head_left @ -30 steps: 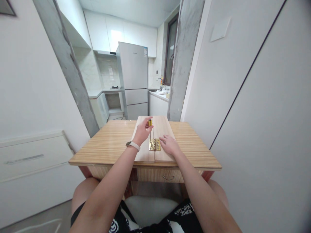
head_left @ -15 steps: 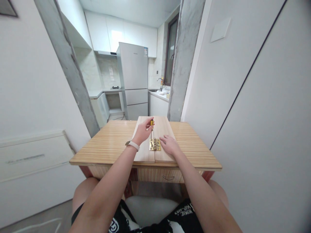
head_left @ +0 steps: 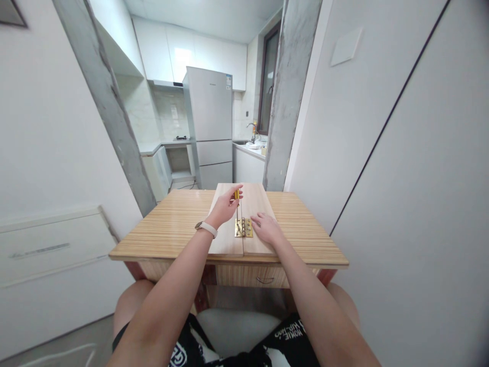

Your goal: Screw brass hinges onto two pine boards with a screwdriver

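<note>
Two pale wooden boards [head_left: 224,243] lie side by side on the table [head_left: 168,224], and a brass hinge [head_left: 243,228] spans the seam between them. My left hand [head_left: 224,204] is closed around the yellow and black handle of a screwdriver [head_left: 237,194]. The screwdriver stands nearly upright, its shaft reaching down to the hinge's left leaf. Its tip is too small to make out. Flat on the right board, just beside the hinge's right leaf, rests my right hand [head_left: 266,227], fingers spread and holding nothing. Screw heads show on the right leaf.
A drawer with a curved metal handle [head_left: 265,280] is under the tabletop's front edge. My legs are below the table. White walls stand close on both sides, and a refrigerator [head_left: 212,107] stands in the kitchen beyond.
My left hand and the screwdriver handle have shifted very slightly left, with the fingers a little more extended around the handle. My right hand, boards and hinge stay in place.
</note>
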`<action>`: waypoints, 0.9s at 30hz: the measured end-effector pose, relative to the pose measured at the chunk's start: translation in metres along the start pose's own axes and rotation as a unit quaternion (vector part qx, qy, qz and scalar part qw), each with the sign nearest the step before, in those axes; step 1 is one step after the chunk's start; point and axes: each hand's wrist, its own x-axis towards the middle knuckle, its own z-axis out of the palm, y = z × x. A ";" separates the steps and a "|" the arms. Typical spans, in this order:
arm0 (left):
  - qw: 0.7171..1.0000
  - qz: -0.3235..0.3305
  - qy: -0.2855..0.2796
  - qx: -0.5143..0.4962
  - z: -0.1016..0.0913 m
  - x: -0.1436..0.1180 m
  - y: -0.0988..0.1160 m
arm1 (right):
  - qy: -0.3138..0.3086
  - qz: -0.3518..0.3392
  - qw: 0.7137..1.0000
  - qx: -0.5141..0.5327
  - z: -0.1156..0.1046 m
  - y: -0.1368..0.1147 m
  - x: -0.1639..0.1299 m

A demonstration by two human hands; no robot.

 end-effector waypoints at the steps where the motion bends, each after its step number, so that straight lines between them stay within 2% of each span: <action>1: 1.000 -0.005 0.002 0.005 0.000 0.000 0.000 | 0.001 -0.001 1.000 -0.001 0.000 0.000 0.000; 9: 0.991 -0.001 0.086 0.106 -0.001 -0.006 0.006 | 0.005 -0.006 1.000 -0.002 -0.002 -0.001 -0.001; 14: 0.998 0.016 0.045 0.029 -0.001 -0.004 0.003 | -0.004 0.002 1.000 0.000 0.000 0.000 0.000; 17: 1.000 0.004 0.014 -0.019 -0.001 -0.004 0.003 | -0.005 0.003 1.000 0.002 0.001 0.001 0.000; 19: 1.000 -0.003 0.019 -0.015 -0.001 -0.005 0.004 | -0.002 0.004 1.000 0.003 0.001 0.001 0.000; 23: 0.997 -0.005 0.064 0.046 -0.002 -0.008 0.009 | 0.001 -0.002 1.000 0.003 0.000 0.001 0.001; 27: 0.995 -0.003 0.066 0.079 -0.003 -0.007 0.009 | 0.002 0.001 1.000 0.003 0.002 0.002 0.001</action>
